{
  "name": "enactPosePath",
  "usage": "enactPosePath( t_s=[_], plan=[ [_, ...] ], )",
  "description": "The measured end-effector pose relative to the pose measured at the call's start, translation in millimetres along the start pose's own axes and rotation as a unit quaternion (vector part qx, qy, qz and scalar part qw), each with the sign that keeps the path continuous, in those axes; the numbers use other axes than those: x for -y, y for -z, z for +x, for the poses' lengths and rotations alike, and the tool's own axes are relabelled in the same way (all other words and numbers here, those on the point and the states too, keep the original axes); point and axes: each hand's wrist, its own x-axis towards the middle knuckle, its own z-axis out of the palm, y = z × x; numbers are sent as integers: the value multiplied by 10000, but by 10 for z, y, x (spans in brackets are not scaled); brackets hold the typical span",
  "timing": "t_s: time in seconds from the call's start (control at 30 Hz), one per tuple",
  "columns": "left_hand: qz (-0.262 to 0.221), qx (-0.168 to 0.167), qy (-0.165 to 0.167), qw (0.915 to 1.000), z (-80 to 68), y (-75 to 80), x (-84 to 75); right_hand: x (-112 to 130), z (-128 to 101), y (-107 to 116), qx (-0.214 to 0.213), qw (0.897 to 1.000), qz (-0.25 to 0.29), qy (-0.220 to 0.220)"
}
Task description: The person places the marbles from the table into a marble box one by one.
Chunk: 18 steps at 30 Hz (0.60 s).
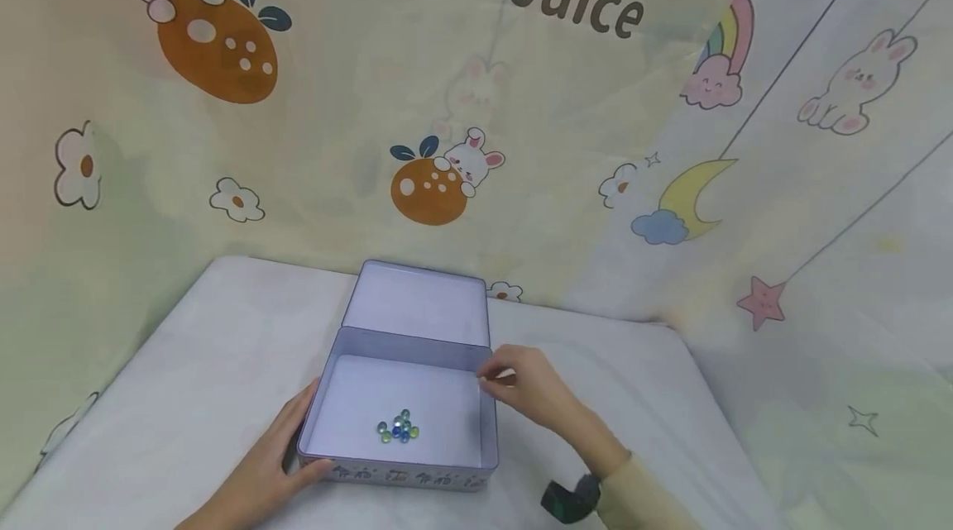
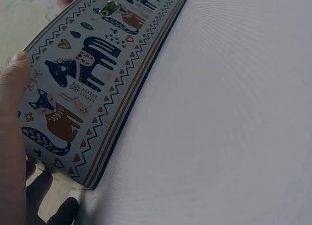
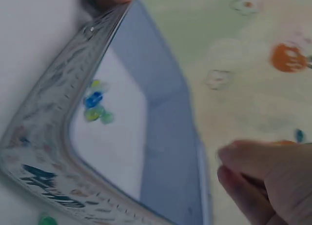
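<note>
An open tin box, with animal figures printed on its outer walls, sits on the white-covered table. Several blue, green and yellow glass marbles lie grouped on its floor near the front. My left hand grips the box's front left corner, thumb on the front wall and fingers along the left side. Over the right rim is my right hand, thumb and forefinger pinched together. A small pale glint, likely a marble, shows at those fingertips; the view is blurred.
The hinged lid leans back behind the box. Outside it, a green marble lies by the wall in the right wrist view. A metal clasp sticks out from the front wall. A printed curtain hangs behind the table.
</note>
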Motion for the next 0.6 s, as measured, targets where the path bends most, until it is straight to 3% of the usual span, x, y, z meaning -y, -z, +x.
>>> enactPosePath(
  t_s=[0.13, 0.27, 0.43, 0.6],
  plan=[
    [17, -51, -253, 9997, -32, 46, -53, 131, 415, -231, 1196, 9881, -654, 710],
    [-59, -86, -669, 9977, -36, 29, -199, 100, 585, -547, 1843, 9695, -1114, 1174],
    [-125, -154, -941, 9954, -54, -28, -293, 123, 624, -668, 2174, 9579, -1384, 1269],
    [-97, -236, -972, 9949, -79, -51, -242, 150, 647, -670, 2210, 9575, -1418, 1192]
  ],
)
